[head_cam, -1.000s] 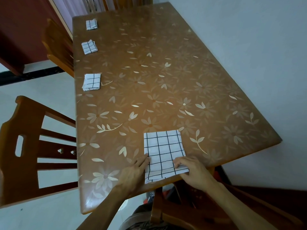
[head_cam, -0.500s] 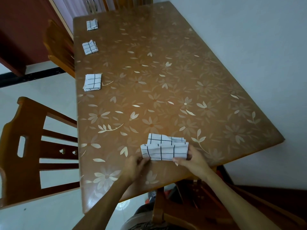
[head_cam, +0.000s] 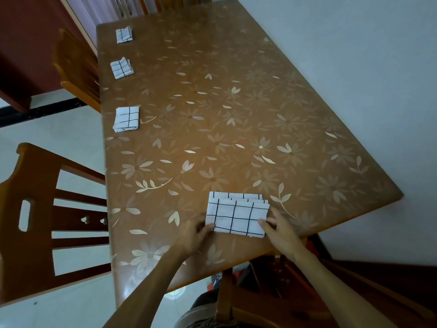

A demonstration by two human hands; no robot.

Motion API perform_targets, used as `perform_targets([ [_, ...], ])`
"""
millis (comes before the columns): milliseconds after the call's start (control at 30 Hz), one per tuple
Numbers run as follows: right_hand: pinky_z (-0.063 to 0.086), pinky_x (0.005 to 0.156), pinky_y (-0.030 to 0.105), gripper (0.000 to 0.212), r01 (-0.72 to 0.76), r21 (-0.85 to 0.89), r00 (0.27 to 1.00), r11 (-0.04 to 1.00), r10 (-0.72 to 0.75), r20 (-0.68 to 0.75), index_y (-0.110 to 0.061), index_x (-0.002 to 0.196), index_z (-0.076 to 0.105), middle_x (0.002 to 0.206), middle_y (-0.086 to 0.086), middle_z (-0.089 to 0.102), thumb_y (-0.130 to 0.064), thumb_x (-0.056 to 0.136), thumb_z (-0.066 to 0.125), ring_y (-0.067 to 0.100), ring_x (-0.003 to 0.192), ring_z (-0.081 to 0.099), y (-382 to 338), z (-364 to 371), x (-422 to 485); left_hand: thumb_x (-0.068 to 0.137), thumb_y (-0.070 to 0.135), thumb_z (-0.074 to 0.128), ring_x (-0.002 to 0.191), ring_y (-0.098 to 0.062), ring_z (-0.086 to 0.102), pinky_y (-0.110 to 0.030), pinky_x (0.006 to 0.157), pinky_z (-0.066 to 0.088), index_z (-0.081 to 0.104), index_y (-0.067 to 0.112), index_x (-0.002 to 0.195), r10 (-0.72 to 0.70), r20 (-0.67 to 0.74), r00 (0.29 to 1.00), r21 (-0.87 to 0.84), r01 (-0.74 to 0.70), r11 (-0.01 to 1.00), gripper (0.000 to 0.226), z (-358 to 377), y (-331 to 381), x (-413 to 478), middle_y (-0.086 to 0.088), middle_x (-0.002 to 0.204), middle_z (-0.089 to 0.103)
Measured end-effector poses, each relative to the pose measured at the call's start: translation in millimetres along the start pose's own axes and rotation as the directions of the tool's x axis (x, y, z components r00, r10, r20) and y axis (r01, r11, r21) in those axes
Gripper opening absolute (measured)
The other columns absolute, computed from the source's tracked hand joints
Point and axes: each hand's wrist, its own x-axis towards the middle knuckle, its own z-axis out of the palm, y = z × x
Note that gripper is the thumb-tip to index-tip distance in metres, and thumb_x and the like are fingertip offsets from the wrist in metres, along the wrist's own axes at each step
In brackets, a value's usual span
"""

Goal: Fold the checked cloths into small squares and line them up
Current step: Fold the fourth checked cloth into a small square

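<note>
cloth [head_cam: 236, 216] under left hand [head_cam: 192, 235]; right hand [head_cam: 281, 230]

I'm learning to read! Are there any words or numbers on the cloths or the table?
There are none to read anywhere.
The half-folded cloth and the three folded squares have only black grid lines.
The table shows only flowers and leaves.

Folded cloths [head_cam: 127, 119] line the left of the table [head_cam: 272, 114] (another cloth [head_cam: 236, 217] lies nearer).
</note>
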Motion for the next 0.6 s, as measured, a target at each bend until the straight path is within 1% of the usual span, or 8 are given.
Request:
perform_targets([
  [67,0.05,0.098,0.041,0.061,0.011,0.0,1.0,1.0,-0.011,-0.022,-0.038,0.147,0.032,0.107,-0.018,0.072,-0.032,0.094,0.061,0.003,0.107,0.063,3.0,3.4,4.7,0.098,0.029,0.059,0.08,-0.01,0.066,-0.012,0.07,0.05,0.068,0.017,0.115,-0.063,-0.004,0.998,-0.066,0.062,0.996,0.022,0.3,4.2,4.0,0.008,0.099,0.069],
  [133,0.053,0.094,0.045,0.062,0.026,-0.001,0.999,1.0,-0.026,-0.042,-0.036,0.146,0.033,0.104,-0.017,0.073,-0.029,0.092,0.064,0.005,0.104,0.065,3.1,6.6,9.4,0.098,0.032,0.059,0.081,-0.013,0.068,-0.025,0.073,0.058,0.067,0.019,0.11,-0.124,-0.028,0.992,-0.123,0.12,0.985,0.019,-0.1,6.4,8.2,0.003,0.096,0.072],
  [200,0.055,0.091,0.044,0.063,0.037,-0.021,0.997,0.999,-0.039,-0.069,-0.035,0.145,0.032,0.099,-0.015,0.072,-0.027,0.092,0.064,0.006,0.099,0.066,-1.2,9.6,13.7,0.098,0.03,0.059,0.082,-0.017,0.069,-0.031,0.07,0.059,0.067,0.02,0.102,-0.173,-0.066,0.983,-0.137,0.163,0.977,0.014,1.4,6.3,12.4,0.0,0.092,0.071],
  [267,0.056,0.089,0.041,0.066,0.035,-0.046,0.995,0.998,-0.039,-0.096,-0.033,0.147,0.027,0.097,-0.017,0.068,-0.025,0.093,0.063,0.005,0.094,0.065,-7.7,12.6,15.5,0.099,0.027,0.059,0.079,-0.019,0.068,-0.027,0.061,0.055,0.065,0.019,0.098,-0.211,-0.089,0.973,-0.108,0.201,0.974,0.01,3.2,6.5,14.4,-0.001,0.089,0.068],
  [400,0.052,0.094,0.039,0.073,0.024,-0.013,0.992,1.0,-0.025,-0.124,-0.03,0.151,0.021,0.106,-0.017,0.06,-0.024,0.093,0.064,0.004,0.096,0.06,-10.4,18.8,19.3,0.097,0.027,0.06,0.078,-0.024,0.07,-0.039,0.062,0.059,0.061,0.019,0.096,-0.25,-0.123,0.96,-0.085,0.241,0.967,0.009,5.1,0.0,19.1,-0.003,0.092,0.071],
  [467,0.052,0.094,0.039,0.07,0.032,-0.017,0.99,0.999,-0.034,-0.133,-0.029,0.15,0.025,0.109,-0.014,0.061,-0.021,0.092,0.065,0.004,0.096,0.06,-6.1,20.8,21.1,0.098,0.024,0.06,0.065,-0.022,0.071,-0.038,0.057,0.059,0.059,0.015,0.095,-0.237,-0.141,0.961,-0.077,0.228,0.971,0.009,5.0,0.7,22.2,-0.004,0.087,0.071],
  [533,0.054,0.091,0.04,0.068,0.035,-0.064,0.986,0.997,-0.045,-0.163,-0.027,0.148,0.028,0.107,-0.012,0.062,-0.018,0.092,0.064,0.007,0.095,0.063,-0.7,21.6,21.9,0.098,0.02,0.058,0.05,-0.018,0.066,-0.03,0.049,0.055,0.057,0.011,0.096,-0.231,-0.14,0.963,-0.071,0.222,0.972,0.01,4.9,6.1,24.1,-0.004,0.081,0.069],
  [600,0.056,0.087,0.038,0.065,0.019,-0.1,0.98,0.995,-0.038,-0.194,-0.026,0.147,0.031,0.102,-0.013,0.06,-0.013,0.092,0.063,0.009,0.093,0.063,1.0,21.8,20.7,0.099,0.021,0.057,0.045,-0.017,0.063,-0.027,0.047,0.053,0.056,0.013,0.096,-0.226,-0.135,0.965,-0.044,0.222,0.974,0.009,6.6,9.0,25.8,-0.002,0.079,0.067],
])
